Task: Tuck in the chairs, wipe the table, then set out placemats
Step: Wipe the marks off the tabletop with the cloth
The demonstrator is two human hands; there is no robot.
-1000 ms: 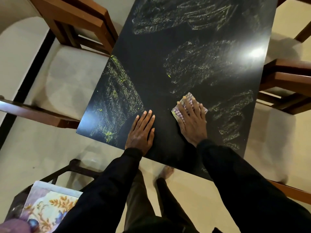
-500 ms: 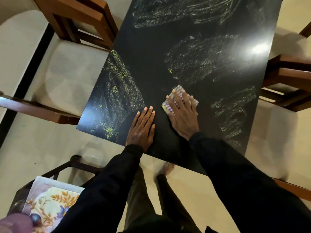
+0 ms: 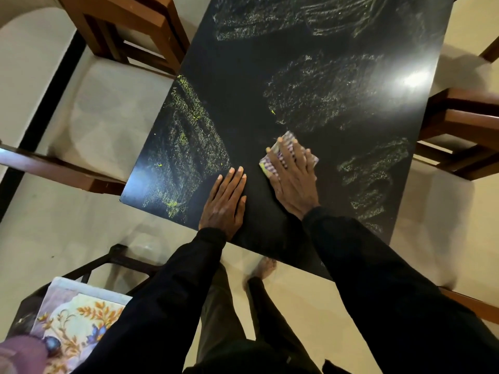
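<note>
**Wiping step under way; mats not yet out**

Far left, low: patterned placemats (image 3: 78,317) lay stacked on a dark stand beside the person, off the table. None had been set out.

Left chair (image 3: 108,109): pale seat close against the table's left edge, wooden frame around it. Whether it was fully tucked could not be told.

Table (image 3: 243,90): black, glossy top. A broad yellowish smear (image 3: 189,147) covered the near-left corner.

Left hand (image 3: 225,203): flat on the near edge of the top, fingers straight and together, holding nothing. It read as a brace for the lean.

Cloth (image 3: 287,138): small, checked, folded, flat on the top just right of the left hand.

Right hand (image 3: 293,179): spread over the cloth, fingers straight, pressing it down rather than gripping it.

More streaked patches (image 3: 378,179) lay to the right of the cloth and further up the top. The right chair (image 3: 464,130) stood close to that side.

Judgement: middle step, perhaps half done, since much residue remained. The next move called for firm, overlapping strokes with the cloth across the patches on either side. The far end would need a longer reach or a step round. The mats should wait until the top showed clean.
</note>
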